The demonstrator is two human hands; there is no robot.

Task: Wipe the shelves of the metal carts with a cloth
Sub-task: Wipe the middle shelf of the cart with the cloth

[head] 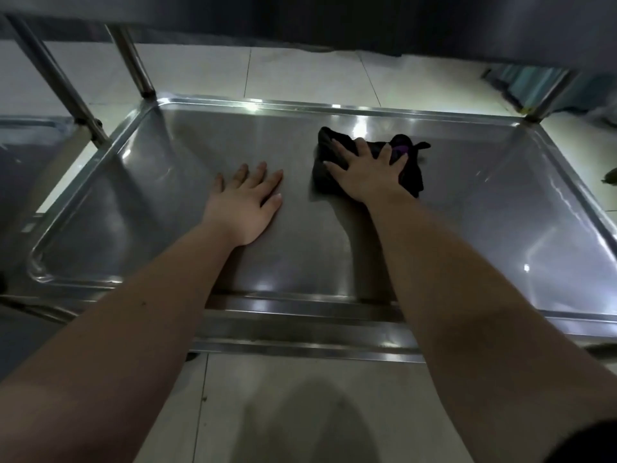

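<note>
The cloth, dark and crumpled with a small purple patch near its far edge, lies on the cart's shelf, a little right of the middle and toward the far side. The right hand presses down on it, palm flat and fingers straight and spread wide, so the cloth shows beyond the fingertips and on both sides of the hand. The left hand rests just to the left of the cloth and apart from it. Its palm lies flat on the bare metal, with the fingers straight and close together and holding nothing. Both bare forearms reach in over the near rim of the shelf.

The shelf is a shallow steel tray with a raised rim and rounded corners, and its surface carries bright reflections. A round post rises from its far left corner, and another post rises from its far right corner.

To the left stands a second cart, with a slanting post and part of a similar shelf, blurred at the frame's edge. Pale floor tiles show beyond the far rim and below the near rim.
</note>
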